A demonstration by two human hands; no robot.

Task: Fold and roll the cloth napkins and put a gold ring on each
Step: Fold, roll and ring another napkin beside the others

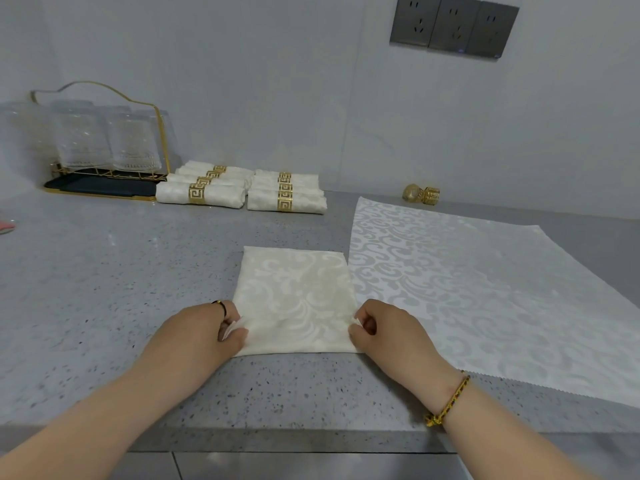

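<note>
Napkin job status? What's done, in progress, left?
Done: two rows of rolled cream napkins with gold bands at the back, seven as far as I can count. In hand: left hand and right hand pinch the near corners of a folded cream damask napkin, not yet rolled or ringed. Left: a flat white patterned napkin beside it, with loose gold rings behind it.

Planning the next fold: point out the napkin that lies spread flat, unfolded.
The large white napkin right of the right hand, one open sheet. The cream napkin is folded; the rolled napkins by the wall wear rings.
</note>
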